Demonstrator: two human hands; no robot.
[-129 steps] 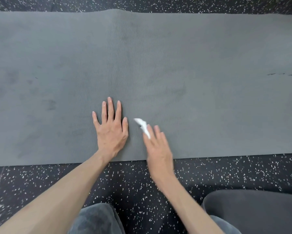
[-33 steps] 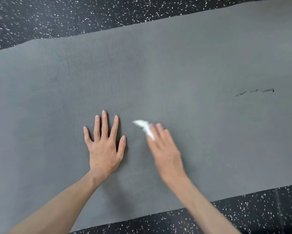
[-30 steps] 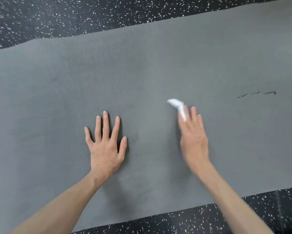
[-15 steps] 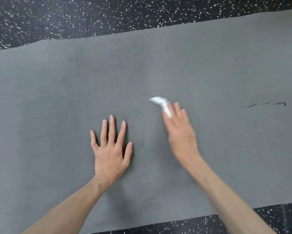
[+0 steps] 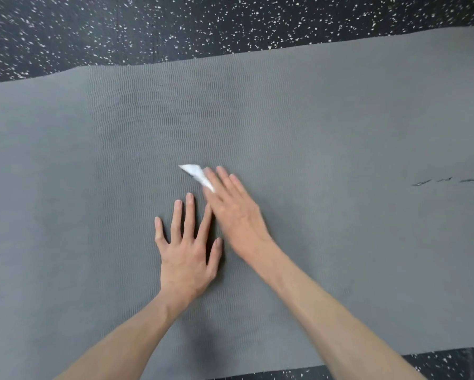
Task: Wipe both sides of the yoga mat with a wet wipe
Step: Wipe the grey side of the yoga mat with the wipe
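A grey ribbed yoga mat point(image 5: 340, 119) lies flat across the whole view. My left hand point(image 5: 188, 248) rests palm down on it near the middle, fingers straight and spread. Just to its right, my right hand point(image 5: 231, 208) presses a white wet wipe point(image 5: 196, 173) onto the mat with straight fingers. Only the wipe's left corner sticks out beyond the fingertips; the rest is hidden under the hand. The right hand's edge overlaps the left index finger.
Black rubber floor with white specks point(image 5: 203, 26) shows beyond the mat's far edge and at the bottom right corner point(image 5: 449, 363). A few short dark marks point(image 5: 446, 182) sit on the mat at the right.
My right hand has slid the wipe left across the mat, from well right of the left hand to right beside it. The left hand stays planted; the view has shifted.
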